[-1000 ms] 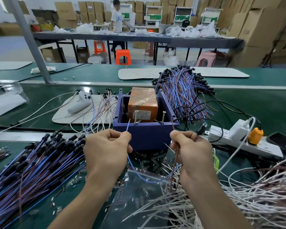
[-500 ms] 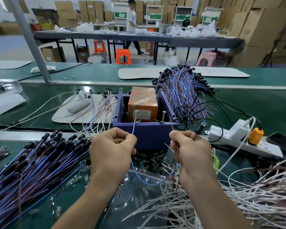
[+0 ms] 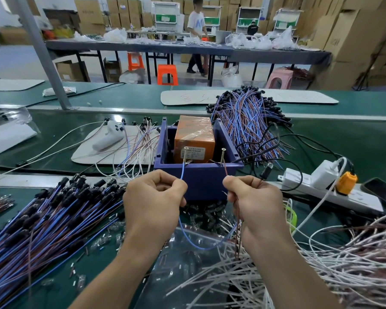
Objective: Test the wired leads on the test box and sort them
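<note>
Wired lead point(image 3: 194, 246), 1 item: light, limp, thin; blue end pinched by left hand point(image 3: 153, 204), brown end by right hand point(image 3: 254, 204), both raised to 2 screws on test box point(image 3: 201, 178); best gripped near tips.

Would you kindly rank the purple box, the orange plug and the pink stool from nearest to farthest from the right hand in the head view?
1. Purple box: just ahead and left of the right hand.
2. Orange plug: on the power strip, off to the right.
3. Pink stool: far back, beyond the green benches.
</note>
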A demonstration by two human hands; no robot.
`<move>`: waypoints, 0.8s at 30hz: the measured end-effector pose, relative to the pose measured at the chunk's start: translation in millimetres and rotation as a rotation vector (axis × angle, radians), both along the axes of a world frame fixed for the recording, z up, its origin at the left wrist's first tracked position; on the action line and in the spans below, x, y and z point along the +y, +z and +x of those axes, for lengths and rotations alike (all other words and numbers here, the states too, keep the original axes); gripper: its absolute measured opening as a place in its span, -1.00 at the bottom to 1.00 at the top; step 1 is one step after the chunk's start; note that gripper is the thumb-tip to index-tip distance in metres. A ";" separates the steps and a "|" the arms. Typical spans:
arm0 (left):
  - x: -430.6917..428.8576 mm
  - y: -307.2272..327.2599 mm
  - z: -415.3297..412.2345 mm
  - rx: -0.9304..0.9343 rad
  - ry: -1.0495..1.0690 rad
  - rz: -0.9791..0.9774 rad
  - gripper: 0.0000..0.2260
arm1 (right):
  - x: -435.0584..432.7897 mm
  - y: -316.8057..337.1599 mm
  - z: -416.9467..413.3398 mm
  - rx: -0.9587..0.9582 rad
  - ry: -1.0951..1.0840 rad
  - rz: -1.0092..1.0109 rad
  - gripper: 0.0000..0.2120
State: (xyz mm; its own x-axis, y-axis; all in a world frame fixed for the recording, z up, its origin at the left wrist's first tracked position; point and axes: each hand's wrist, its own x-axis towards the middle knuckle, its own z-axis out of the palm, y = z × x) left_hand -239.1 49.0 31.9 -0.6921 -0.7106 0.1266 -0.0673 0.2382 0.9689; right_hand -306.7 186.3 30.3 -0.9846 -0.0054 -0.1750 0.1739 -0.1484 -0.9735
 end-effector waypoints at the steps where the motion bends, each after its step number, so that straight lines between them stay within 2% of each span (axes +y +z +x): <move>1: -0.2 0.0 0.0 -0.004 -0.001 0.001 -0.75 | 0.1 -0.1 0.2 -0.001 0.005 -0.002 -0.76; 10: 2.0 4.0 2.6 -0.007 0.029 0.038 -0.80 | 3.1 3.8 1.9 -0.018 -0.087 -0.067 -0.75; 15: 2.2 8.9 6.4 0.096 0.135 0.072 -0.80 | 16.9 1.7 12.3 0.000 -0.048 -0.116 -0.71; 17: 0.1 11.1 9.3 0.029 0.158 -0.128 -0.87 | 22.3 -1.7 18.5 -0.002 0.018 -0.078 -0.76; 20: -3.6 17.2 12.5 -0.235 0.276 -0.709 -0.74 | 26.9 -4.0 23.6 -0.020 0.153 0.041 -0.80; 21: -3.7 20.0 13.7 -0.365 0.262 -0.845 -0.70 | 28.2 -3.5 24.9 -0.028 0.201 0.084 -0.80; 22: -3.2 23.4 14.3 -0.495 0.229 -0.932 -0.67 | 29.0 -2.2 26.4 -0.034 0.239 0.114 -0.81; 24: -0.4 32.4 19.3 -0.630 0.190 -1.024 -0.62 | 29.6 -0.5 29.1 -0.035 0.267 0.139 -0.73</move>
